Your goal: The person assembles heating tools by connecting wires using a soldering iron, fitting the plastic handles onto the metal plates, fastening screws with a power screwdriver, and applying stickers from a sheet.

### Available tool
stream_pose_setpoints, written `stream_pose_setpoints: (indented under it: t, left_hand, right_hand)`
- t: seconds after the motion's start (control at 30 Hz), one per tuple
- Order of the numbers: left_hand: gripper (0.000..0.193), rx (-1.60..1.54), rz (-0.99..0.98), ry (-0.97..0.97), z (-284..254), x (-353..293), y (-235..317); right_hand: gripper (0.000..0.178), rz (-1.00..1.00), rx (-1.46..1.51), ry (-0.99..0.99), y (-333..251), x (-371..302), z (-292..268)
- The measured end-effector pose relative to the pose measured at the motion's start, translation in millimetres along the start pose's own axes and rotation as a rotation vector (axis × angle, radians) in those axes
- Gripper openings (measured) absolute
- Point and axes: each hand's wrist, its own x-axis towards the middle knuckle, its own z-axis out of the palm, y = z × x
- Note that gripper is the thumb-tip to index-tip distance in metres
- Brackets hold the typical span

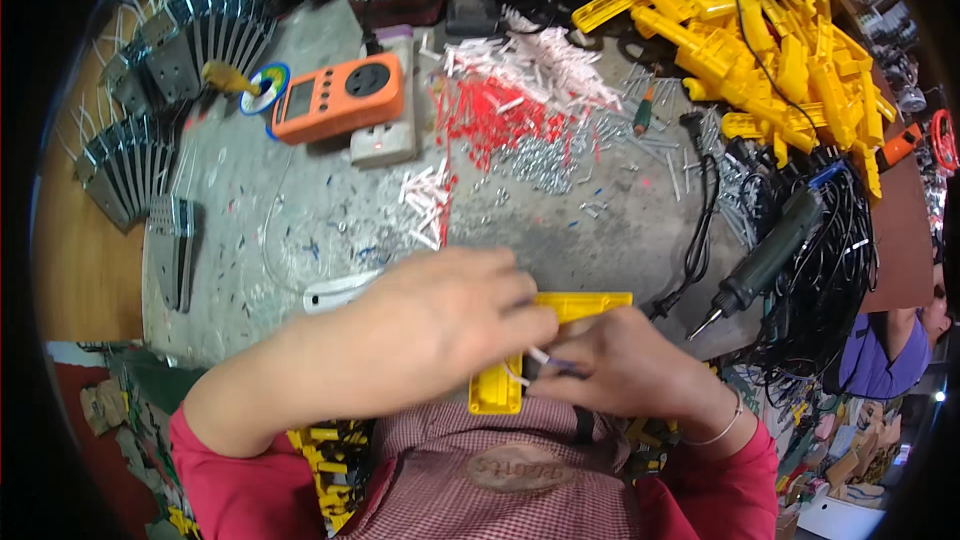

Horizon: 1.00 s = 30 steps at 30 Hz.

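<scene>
My left hand (440,315) and my right hand (625,360) meet close to my chest over a yellow plastic L-shaped housing (500,385). Both hands grip it, the left covering its upper left part and the right pressing at its inner corner. A thin white wire (545,357) shows between my fingers. Most of the housing's middle is hidden under my hands.
An orange meter (335,95) and a grey box lie at the back. Red and white sleeves (500,100) and small metal parts are scattered mid-bench. Yellow housings (760,40) are heaped at back right. A dark green soldering tool (765,260) lies among black cables. Metal plates (150,120) stack on the left.
</scene>
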Motion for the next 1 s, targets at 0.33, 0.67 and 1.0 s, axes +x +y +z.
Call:
stream_pose_setpoints:
  t: [0.33,0.67,1.0]
  left_hand:
    - [0.016,0.63,0.119,-0.185,5,3,23]
    - [0.017,0.41,0.074,-0.255,1,4,16]
    - [0.032,0.257,-0.29,0.486,57,-24,0]
  right_hand:
    - [0.029,0.461,-0.677,0.429,73,44,-128]
    - [0.018,0.238,-0.37,0.936,13,27,-113]
    - [0.025,-0.166,0.776,0.809,-5,7,-61]
